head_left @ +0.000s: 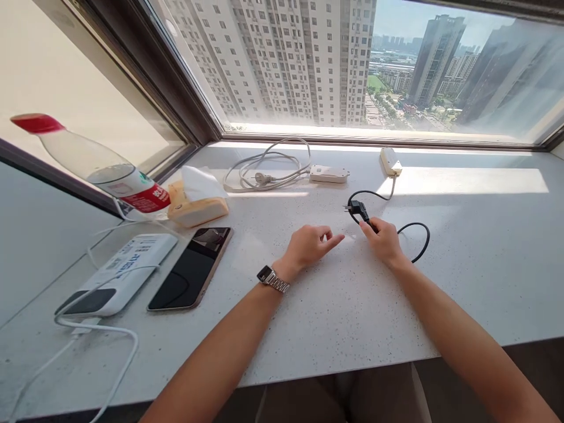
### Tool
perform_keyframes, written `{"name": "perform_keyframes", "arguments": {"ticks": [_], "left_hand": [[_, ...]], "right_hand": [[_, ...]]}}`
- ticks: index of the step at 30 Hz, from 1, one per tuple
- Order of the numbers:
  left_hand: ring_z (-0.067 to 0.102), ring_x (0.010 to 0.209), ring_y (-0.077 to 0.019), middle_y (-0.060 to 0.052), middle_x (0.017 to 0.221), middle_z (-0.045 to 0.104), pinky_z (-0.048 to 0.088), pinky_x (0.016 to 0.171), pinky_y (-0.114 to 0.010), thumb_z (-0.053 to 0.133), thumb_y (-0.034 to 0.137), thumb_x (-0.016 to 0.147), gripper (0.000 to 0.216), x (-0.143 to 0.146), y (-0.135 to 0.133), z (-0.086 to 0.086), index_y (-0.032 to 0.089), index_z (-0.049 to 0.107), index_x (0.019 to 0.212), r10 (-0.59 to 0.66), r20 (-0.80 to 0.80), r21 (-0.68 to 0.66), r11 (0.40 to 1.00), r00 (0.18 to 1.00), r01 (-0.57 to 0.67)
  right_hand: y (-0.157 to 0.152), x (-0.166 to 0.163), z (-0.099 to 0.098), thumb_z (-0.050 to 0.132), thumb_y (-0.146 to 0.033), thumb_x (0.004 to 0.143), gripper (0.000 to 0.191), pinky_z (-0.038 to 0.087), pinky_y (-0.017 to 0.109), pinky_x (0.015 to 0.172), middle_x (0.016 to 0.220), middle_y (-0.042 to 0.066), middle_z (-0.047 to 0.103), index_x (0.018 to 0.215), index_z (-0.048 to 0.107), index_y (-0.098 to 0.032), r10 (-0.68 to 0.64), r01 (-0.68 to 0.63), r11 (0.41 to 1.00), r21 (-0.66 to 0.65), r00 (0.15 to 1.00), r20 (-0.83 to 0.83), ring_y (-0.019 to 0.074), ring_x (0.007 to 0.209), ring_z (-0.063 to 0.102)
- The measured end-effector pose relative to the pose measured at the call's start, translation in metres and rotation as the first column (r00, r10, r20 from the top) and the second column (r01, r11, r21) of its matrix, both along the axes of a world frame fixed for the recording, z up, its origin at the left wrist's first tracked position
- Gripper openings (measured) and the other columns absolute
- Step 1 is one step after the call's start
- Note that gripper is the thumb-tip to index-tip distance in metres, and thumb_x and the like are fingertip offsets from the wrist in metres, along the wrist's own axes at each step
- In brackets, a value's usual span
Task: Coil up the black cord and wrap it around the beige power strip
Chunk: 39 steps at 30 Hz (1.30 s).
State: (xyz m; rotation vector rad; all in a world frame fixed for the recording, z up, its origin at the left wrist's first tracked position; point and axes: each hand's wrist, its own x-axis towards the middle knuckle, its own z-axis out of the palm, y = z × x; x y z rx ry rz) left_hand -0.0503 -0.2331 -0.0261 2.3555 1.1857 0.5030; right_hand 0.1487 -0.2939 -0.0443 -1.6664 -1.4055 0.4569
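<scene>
My right hand [382, 239] is closed round the neck of a black power plug [358, 209], whose metal prongs point left. A black cord [426, 230] loops out to the right of that hand. Another stretch of cord curves behind the plug to a small white box [390, 162] near the window; how the two stretches join is hidden by my hand. My left hand [312, 245], with a watch [273, 278] at its wrist, rests over the counter left of the plug. Its thumb stretches toward the plug without touching it, the other fingers are loosely bent, and nothing shows in them.
At the back lie a coiled pale cord with its plug [264, 178] and a white power strip [329, 174]. To the left are a phone [189, 270], a white power bank-like device [118, 276] with cables, a tissue pack [198, 210] and a tilted-looking bottle [118, 176]. The counter [343, 329] ends before my lap.
</scene>
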Motion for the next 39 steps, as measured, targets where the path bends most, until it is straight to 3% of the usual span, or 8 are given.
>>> {"name": "perform_keyframes", "arguments": {"ticks": [5,10,16,19,23,27,30,39], "left_hand": [[0.036,0.045,-0.0115,0.005,0.046,0.038,0.023,0.049,-0.024,0.044,0.065,0.081,0.054,0.01,-0.003,-0.003,0.017,0.068,0.088,0.029,0.178,-0.131,0.991,0.984,-0.005],[0.035,0.046,-0.0103,0.004,0.047,0.037,0.028,0.046,-0.024,0.05,0.064,0.076,0.047,0.012,-0.002,-0.007,0.018,0.055,0.065,0.199,0.497,-0.355,0.935,0.845,-0.011],[0.025,0.04,-0.0095,0.006,0.043,0.028,0.022,0.042,-0.024,0.042,0.056,0.083,0.043,0.008,-0.005,-0.001,0.021,0.049,0.06,0.399,0.532,-0.468,0.874,0.747,-0.134],[0.032,0.042,-0.011,0.002,0.042,0.036,0.023,0.045,-0.026,0.043,0.059,0.082,0.05,0.006,-0.007,-0.001,0.02,0.047,0.05,0.255,0.327,-0.294,0.942,0.91,-0.159],[0.023,0.041,-0.0086,0.002,0.04,0.034,0.014,0.047,-0.027,0.053,0.062,0.078,0.06,0.004,-0.015,-0.002,0.018,0.036,0.041,-0.119,-0.017,-0.144,0.983,0.993,0.115],[0.028,0.048,-0.0071,0.005,0.048,0.035,0.02,0.048,-0.023,0.068,0.062,0.069,0.051,0.0,-0.022,-0.003,0.016,0.05,0.055,-0.246,0.188,-0.163,0.947,0.951,0.277],[0.042,0.06,-0.0098,0.002,0.071,0.052,0.034,0.053,-0.021,0.076,0.057,0.066,0.056,0.0,-0.027,-0.004,0.017,0.064,0.103,-0.226,0.461,-0.196,0.917,0.858,0.346],[0.052,0.062,-0.0124,-0.004,0.073,0.059,0.042,0.056,-0.025,0.061,0.062,0.081,0.047,0.007,-0.028,0.012,0.017,0.061,0.069,0.076,0.917,-0.163,0.968,0.392,0.192]], "right_hand": [[-0.015,-0.036,0.003,0.043,-0.041,0.089,0.028,0.029,0.027,0.053,0.06,0.0,0.052,0.068,0.043,-0.023,0.097,-0.097,0.995,0.027,0.995,-0.025,0.0156,0.053,0.044],[-0.028,-0.064,0.003,0.043,-0.037,0.088,0.022,0.044,0.031,0.068,0.079,0.006,0.067,0.081,0.058,-0.022,0.208,-0.209,0.978,0.03,0.933,-0.293,0.0208,0.073,0.062],[-0.025,-0.05,0.008,0.045,-0.042,0.087,0.029,0.051,0.031,0.075,0.076,0.006,0.066,0.071,0.057,-0.02,-0.018,0.08,0.995,0.065,0.758,-0.652,0.0189,0.077,0.063],[-0.029,-0.038,0.016,0.045,-0.041,0.091,0.026,0.048,0.027,0.061,0.063,0.0,0.058,0.077,0.056,-0.021,0.032,0.124,0.962,0.243,0.833,-0.552,0.0145,0.06,0.056],[-0.037,-0.035,0.02,0.045,-0.038,0.095,0.025,0.042,0.025,0.052,0.056,-0.004,0.055,0.099,0.063,-0.021,0.212,-0.134,0.935,0.327,0.953,-0.217,0.0123,0.048,0.051],[-0.041,-0.043,0.015,0.047,-0.036,0.096,0.028,0.044,0.024,0.056,0.069,0.003,0.067,0.09,0.068,-0.019,0.293,-0.293,0.869,0.4,0.954,0.064,0.0132,0.058,0.06],[-0.041,-0.046,0.011,0.043,-0.035,0.099,0.032,0.044,0.023,0.057,0.072,0.004,0.069,0.088,0.068,-0.018,0.31,-0.324,0.847,0.421,0.945,0.103,0.0128,0.061,0.06],[-0.042,-0.04,0.035,0.057,-0.026,0.092,0.01,0.028,0.023,0.054,0.062,-0.001,0.06,0.091,0.064,-0.018,0.464,-0.384,0.877,-0.289,0.834,0.298,0.0119,0.055,0.05]]}}
